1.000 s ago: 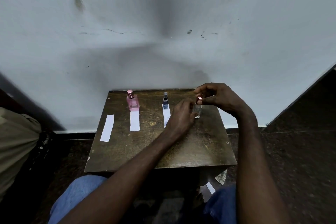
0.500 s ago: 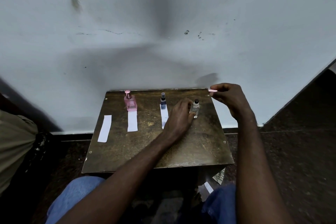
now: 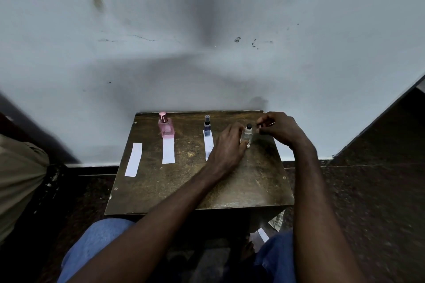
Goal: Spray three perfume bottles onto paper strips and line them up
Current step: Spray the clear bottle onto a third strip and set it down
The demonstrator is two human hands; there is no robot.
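the left hand (image 3: 227, 147) is curled around a small clear bottle (image 3: 248, 135) standing toward the far right of the table (image 3: 184, 186), while the right hand (image 3: 279, 128) pinches a tiny pink cap (image 3: 259, 126) just beside the bottle's dark top. further left, a blue bottle (image 3: 207, 126) and a pink bottle (image 3: 166, 125) each stand at the far end of a paper strip (image 3: 208, 147) (image 3: 168, 151), and a third strip (image 3: 133, 159) lies alone near the left edge.

Dim, soft shadows; edges blurred, warped
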